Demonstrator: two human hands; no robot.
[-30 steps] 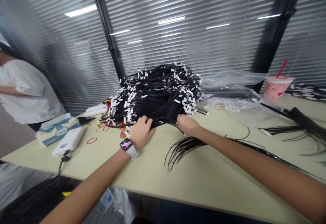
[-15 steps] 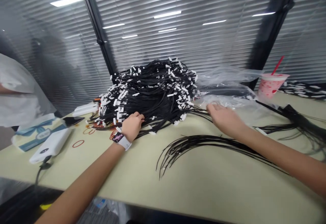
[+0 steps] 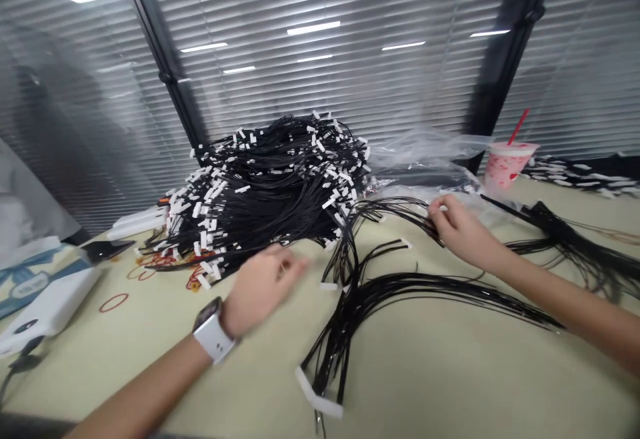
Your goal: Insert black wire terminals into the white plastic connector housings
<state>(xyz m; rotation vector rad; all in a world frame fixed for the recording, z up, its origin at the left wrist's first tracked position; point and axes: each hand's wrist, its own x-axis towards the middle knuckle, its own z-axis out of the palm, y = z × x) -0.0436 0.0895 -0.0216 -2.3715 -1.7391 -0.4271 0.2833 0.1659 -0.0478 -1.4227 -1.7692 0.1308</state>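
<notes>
My left hand (image 3: 260, 286), a watch on its wrist, is in the air in front of a large heap of black cables with white tags (image 3: 280, 192). Its thumb and forefinger are apart and nothing shows between them, though motion blurs them. My right hand (image 3: 463, 232) is closed on the end of a thin black cable bundle (image 3: 400, 204), which arches left toward the heap's right side. Between my hands, another black cable bundle (image 3: 345, 339) lies across a longer one (image 3: 440, 282), with white tags at its near end.
Red rubber bands (image 3: 114, 302), a white power bank (image 3: 50, 306) and a tissue box (image 3: 35, 272) lie at the left. Clear plastic bags (image 3: 425, 159) and a pink drink cup with a straw (image 3: 507, 162) stand behind. More black cables (image 3: 565, 232) lie at the right.
My left hand has come away from the heap toward me and opened. A tagged cable bundle now lies over the loose one in the middle. My right hand has moved right with its bundle.
</notes>
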